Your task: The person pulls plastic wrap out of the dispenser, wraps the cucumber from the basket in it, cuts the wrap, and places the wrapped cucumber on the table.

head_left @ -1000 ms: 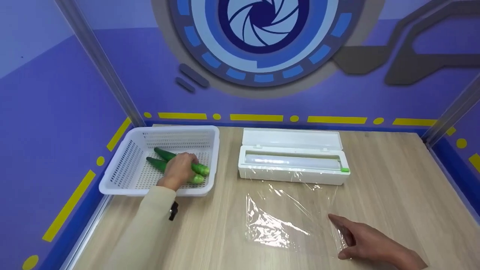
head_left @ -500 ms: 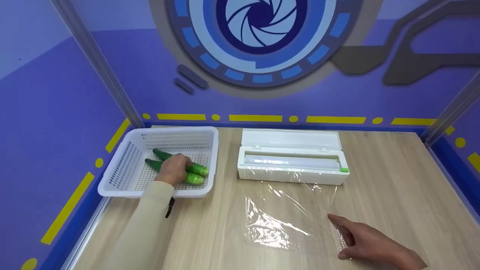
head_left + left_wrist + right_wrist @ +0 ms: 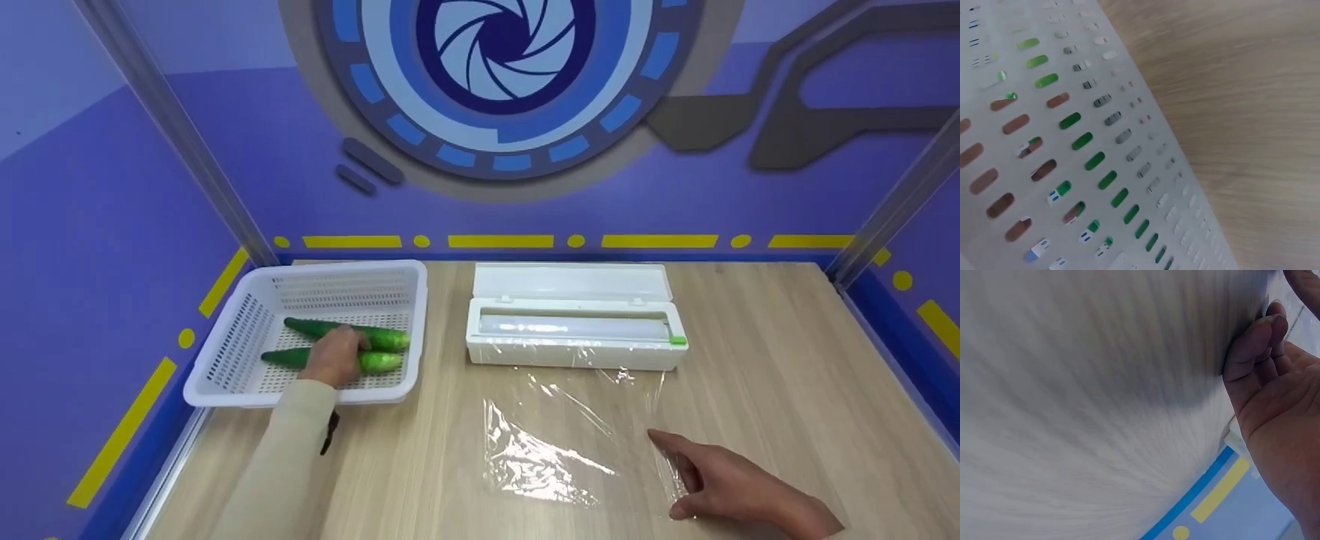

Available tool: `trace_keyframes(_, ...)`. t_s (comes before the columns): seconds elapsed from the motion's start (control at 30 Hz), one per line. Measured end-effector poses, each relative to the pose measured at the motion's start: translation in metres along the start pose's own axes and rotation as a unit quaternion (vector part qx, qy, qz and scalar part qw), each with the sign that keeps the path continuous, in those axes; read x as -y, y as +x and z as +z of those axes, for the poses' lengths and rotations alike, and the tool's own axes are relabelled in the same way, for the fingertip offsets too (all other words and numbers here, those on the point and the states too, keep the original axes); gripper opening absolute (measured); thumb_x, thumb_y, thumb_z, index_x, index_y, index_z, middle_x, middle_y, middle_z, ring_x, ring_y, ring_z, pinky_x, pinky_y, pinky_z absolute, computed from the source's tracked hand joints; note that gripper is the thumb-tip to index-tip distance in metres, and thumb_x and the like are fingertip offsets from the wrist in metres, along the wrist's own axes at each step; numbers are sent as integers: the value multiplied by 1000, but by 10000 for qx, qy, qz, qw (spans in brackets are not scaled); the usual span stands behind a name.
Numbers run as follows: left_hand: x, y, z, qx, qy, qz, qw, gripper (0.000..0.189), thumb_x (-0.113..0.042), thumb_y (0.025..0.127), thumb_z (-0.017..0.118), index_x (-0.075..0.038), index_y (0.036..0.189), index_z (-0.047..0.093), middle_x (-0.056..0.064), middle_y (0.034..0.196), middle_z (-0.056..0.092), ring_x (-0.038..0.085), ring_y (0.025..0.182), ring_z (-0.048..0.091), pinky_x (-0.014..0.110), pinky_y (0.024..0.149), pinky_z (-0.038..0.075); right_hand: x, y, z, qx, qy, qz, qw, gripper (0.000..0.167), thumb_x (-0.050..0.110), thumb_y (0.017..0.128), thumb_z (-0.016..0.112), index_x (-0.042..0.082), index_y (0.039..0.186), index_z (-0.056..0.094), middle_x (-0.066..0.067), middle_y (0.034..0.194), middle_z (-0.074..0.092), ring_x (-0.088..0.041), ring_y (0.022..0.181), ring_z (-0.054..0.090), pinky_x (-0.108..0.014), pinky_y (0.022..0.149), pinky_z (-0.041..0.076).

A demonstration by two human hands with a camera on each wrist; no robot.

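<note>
Both cucumbers have swung from a diagonal to lie nearly level in the white basket (image 3: 225, 352), where the left hand (image 3: 334, 360) grasps the near cucumber (image 3: 375, 363) beside the far cucumber (image 3: 352, 332). Fingers relaxed, the right hand (image 3: 731, 486) presses the cling film (image 3: 562, 442) before the dispenser (image 3: 574, 315).

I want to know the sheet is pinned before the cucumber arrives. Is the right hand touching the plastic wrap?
Touching. In the head view the right hand rests with straight fingers on the near right corner of the plastic wrap.
</note>
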State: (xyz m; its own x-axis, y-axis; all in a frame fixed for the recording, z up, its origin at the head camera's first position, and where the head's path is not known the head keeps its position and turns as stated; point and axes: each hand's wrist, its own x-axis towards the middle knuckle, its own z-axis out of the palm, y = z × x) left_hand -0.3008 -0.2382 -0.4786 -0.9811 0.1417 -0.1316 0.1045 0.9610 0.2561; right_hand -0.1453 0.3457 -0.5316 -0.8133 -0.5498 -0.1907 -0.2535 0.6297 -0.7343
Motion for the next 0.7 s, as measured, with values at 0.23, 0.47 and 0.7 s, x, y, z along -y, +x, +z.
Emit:
trace_keyframes(0.23, 6, -1, 3, 90, 70, 72, 9999, 41, 13, 83, 75, -2, 121, 77, 18, 119, 74, 40, 115, 67, 60, 106, 48, -1, 0, 0, -56, -118, -120, 9998, 101, 36, 80, 93, 2, 160, 42, 15, 76, 53, -1, 69, 52, -24, 62, 44)
trace_keyframes(0.47, 7, -1, -2, -247, -261, 100, 9993, 38, 10, 83, 78, 0, 119, 74, 16, 114, 74, 36, 107, 67, 59, 103, 50, -1, 1, 0, -46, -107, -167, 9998, 100, 35, 81, 93, 0, 159, 43, 15, 75, 54, 0, 69, 52, -24, 61, 44)
trace_keyframes(0.7, 4, -5, -13, -755, -705, 192, 9945, 38, 2, 81, 85, -3, 117, 74, 16, 115, 74, 35, 104, 67, 58, 99, 50, 0, 0, -1, -39, -57, -105, 9999, 100, 34, 80, 93, 1, 159, 43, 15, 74, 55, -1, 67, 52, -23, 59, 44)
